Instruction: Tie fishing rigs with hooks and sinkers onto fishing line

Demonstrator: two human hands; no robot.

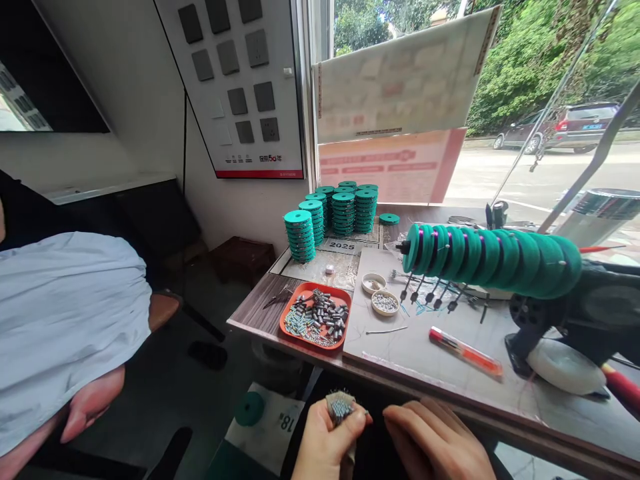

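Observation:
Below the table edge, my left hand (330, 433) is closed on a small bundle (341, 408) with a pale wrapper and many fine grey metallic pieces packed together at its top. The thumb presses against its side. Just to the right, my right hand (440, 440) has its fingers bent and drawn together. Its fingertips point toward the bundle but are apart from it, and whatever they may pinch is hidden. In front of the hands, an orange tray (299, 339) on the table holds dark metal cylinders, pale blue-green pieces and small shiny bits.
Stacked green spools (303, 243) stand at the back. More green spools (490, 257) line a rod on a black stand at right. Two small dishes (385, 303), a red-orange pen (465, 352) and a thin rod (387, 330) lie nearby. Another person's hand (95, 400) is at left.

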